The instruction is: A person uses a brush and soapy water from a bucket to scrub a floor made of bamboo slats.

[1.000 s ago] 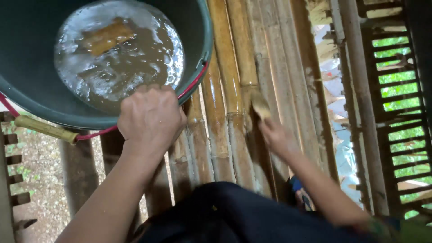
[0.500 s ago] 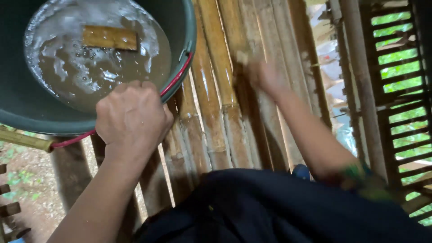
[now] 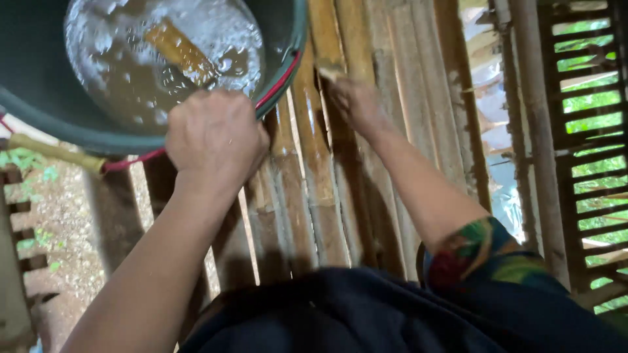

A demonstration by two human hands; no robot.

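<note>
The left hand [image 3: 214, 138] is closed in a fist on the near rim of the dark green basin [image 3: 288, 59]. Its fingers curl over the rim edge, next to the red band that runs around the basin. The knuckles face the camera; the fingertips themselves are hidden.

Just beyond these fingers, inside the basin, lies foamy brownish water [image 3: 131, 85]. A flat yellowish piece [image 3: 180, 49] floats in it, tilted and partly under the foam.

The right hand [image 3: 356, 104] reaches forward over the bamboo slat floor [image 3: 314, 183], to the right of the basin and apart from it. Its fingers are closed on a small pale object [image 3: 329, 69] that sticks out past the fingertips; the hand is blurred, and the kind of object cannot be told.

Left of the left-hand fingers, a yellow handle grip [image 3: 52, 151] on the red bail lies under the basin edge. Bare ground [image 3: 59, 216] shows below the floor.
</note>
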